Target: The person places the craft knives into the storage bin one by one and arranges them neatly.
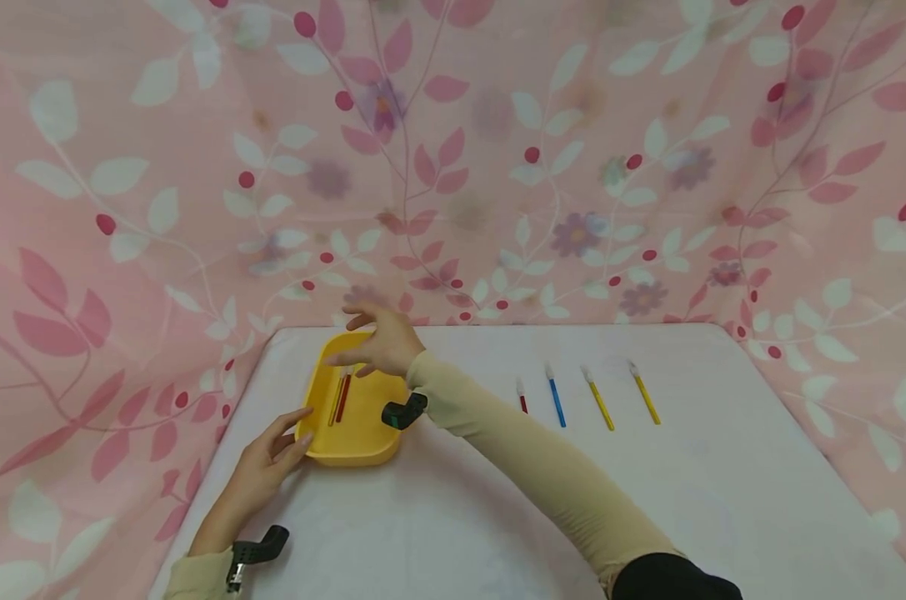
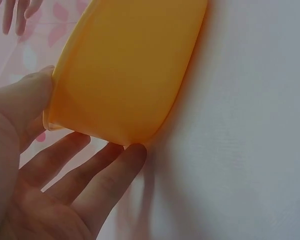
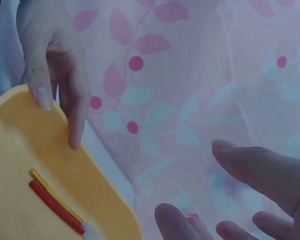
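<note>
Left hand [image 1: 261,467] pinched yellow tray [image 1: 377,429]; right hand [image 1: 383,342] hung above, fingers spread (nothing held). A tug could've rolled the red stick [image 1: 343,399].

left hand [image 3: 64,52] holds yellow tray [image 3: 20,135]

Left in the head view, my left hand [image 1: 259,468] blocks the left rim of the yellow tray [image 1: 370,435] and my right hand [image 1: 383,342] hangs over its top edge; my right sleeve [image 1: 528,460] bars the middle. Four sticks [image 1: 558,403] obstruct right of centre, gaps between them; lower right, the tabletop [image 1: 753,508] gives passage.
</note>
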A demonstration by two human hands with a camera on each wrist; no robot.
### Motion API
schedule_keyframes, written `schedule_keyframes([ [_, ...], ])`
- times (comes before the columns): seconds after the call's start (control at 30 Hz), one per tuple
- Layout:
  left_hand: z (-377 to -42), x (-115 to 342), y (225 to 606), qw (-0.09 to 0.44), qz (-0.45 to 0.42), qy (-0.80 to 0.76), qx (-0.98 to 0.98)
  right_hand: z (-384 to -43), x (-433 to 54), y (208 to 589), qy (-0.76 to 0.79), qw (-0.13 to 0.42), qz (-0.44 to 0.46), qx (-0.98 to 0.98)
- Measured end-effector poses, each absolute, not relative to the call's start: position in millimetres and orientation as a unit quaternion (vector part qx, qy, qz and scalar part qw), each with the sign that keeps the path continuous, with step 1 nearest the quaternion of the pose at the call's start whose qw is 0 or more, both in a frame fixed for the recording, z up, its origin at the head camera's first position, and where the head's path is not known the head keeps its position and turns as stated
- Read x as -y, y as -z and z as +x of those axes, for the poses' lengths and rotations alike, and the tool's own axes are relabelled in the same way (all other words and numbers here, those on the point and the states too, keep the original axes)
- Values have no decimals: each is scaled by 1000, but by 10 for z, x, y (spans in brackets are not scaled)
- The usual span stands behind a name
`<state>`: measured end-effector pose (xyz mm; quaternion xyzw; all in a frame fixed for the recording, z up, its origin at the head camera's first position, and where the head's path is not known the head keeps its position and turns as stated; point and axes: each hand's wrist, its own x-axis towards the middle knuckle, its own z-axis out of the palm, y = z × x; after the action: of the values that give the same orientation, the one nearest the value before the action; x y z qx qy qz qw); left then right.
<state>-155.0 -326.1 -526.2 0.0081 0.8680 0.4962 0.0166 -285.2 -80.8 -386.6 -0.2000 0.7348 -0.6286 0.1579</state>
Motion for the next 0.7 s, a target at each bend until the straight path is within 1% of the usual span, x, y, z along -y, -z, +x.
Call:
schedule_keyframes([
  [0.17,-1559,3267,5280,21,0,-491,-871,-2825,629,3829,626,159,-216,-732],
  [0.37,-1560,3261,5278,20,4,-506,-863,-2806,409,3814,622,140,-228,-736],
  [0.7,-1546,3249,5281,19,-5,-497,-867,-2761,34,4049,632,125,-221,-732],
])
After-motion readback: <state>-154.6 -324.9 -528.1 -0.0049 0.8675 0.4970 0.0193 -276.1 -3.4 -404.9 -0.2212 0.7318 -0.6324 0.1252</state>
